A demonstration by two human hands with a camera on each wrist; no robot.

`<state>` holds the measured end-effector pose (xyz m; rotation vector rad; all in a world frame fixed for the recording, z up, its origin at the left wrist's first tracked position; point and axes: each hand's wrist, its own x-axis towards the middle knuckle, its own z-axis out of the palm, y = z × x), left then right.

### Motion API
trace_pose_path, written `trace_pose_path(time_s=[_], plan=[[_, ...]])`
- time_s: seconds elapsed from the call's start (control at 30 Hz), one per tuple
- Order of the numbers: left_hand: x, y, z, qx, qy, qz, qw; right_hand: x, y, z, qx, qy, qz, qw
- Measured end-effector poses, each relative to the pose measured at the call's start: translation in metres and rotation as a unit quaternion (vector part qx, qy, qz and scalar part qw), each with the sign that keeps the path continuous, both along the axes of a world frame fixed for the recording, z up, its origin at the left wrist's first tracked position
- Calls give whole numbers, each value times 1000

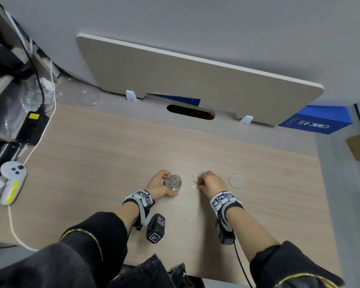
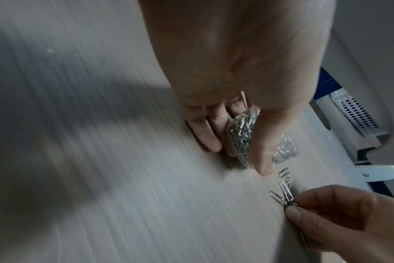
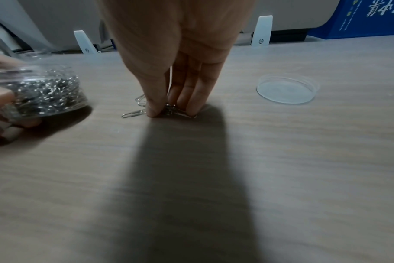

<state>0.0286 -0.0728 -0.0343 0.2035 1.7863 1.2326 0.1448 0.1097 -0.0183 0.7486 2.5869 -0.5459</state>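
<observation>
A small clear round tub (image 1: 173, 181) (image 2: 243, 137) (image 3: 47, 92) full of silver paper clips sits on the wooden desk (image 1: 112, 154), and my left hand (image 1: 161, 186) (image 2: 247, 135) grips it with fingers and thumb curled round its wall. Just to its right lie several loose paper clips (image 1: 194, 180) (image 2: 283, 188) (image 3: 135, 112). My right hand (image 1: 204, 183) (image 3: 169, 110) (image 2: 304, 211) pinches a small bunch of them against the desk with its fingertips. The tub's clear lid (image 1: 236, 180) (image 3: 286, 89) lies flat to the right of my right hand.
A desk divider panel (image 1: 195, 80) stands along the back edge on white clips. A black power adapter (image 1: 32, 127) and a white controller (image 1: 12, 181) lie at the left edge with cables. A second clear lid (image 1: 89, 98) lies at the back left. A blue box (image 1: 314, 121) stands at the back right.
</observation>
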Motion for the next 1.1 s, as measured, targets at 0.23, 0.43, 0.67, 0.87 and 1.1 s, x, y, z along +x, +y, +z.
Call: trace_pose_path(time_s=[0.23, 0.43, 0.67, 0.87, 1.1], plan=[[0, 0, 0, 5, 1, 4, 1000, -2, -3, 3, -6, -17, -46, 999], [0, 0, 1, -1, 0, -4, 1000, -4, -8, 5, -27, -28, -93, 995], [0, -1, 1, -2, -1, -5, 1000, 2, -7, 3, -126, 12, -218, 968], [0, -2, 0, 3, -10, 3, 1000, -19, -15, 19, -236, 93, -255, 933], [0, -2, 1, 11, -17, -2, 1000, -50, -50, 33, -222, 115, -115, 962]])
